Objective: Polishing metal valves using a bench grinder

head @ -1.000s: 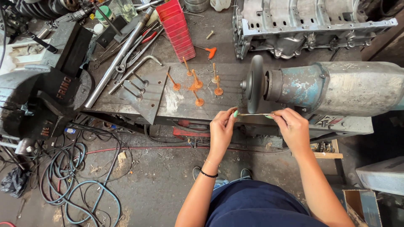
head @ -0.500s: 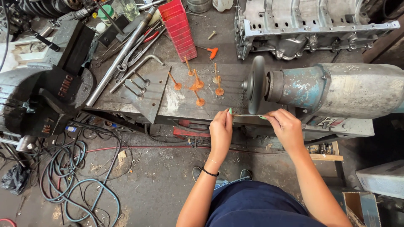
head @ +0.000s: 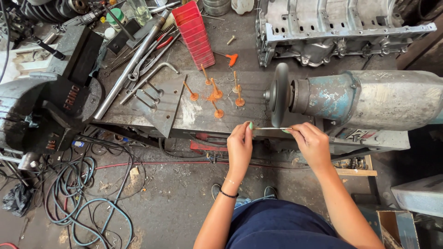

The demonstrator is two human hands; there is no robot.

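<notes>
A thin metal rod [head: 272,128] lies level between my two hands, just under the dark grinding wheel [head: 279,94] of a bench grinder [head: 369,99]. My left hand [head: 240,147] pinches the rod's left end. My right hand [head: 313,144] grips its right end. The rod sits at the front edge of the steel workbench [head: 194,115]. Several rusty orange valves [head: 214,94] stand head-down on the bench, a little beyond my left hand.
A red plastic tray [head: 196,32], a long steel pipe [head: 134,64] and pliers lie at the back left. A large vise [head: 46,110] stands at left, an engine block [head: 341,32] at the back right. Cables and hoses [head: 78,193] coil on the floor.
Both hands have shifted slightly toward the grinding wheel with the rod held level between them. The view has moved a little.
</notes>
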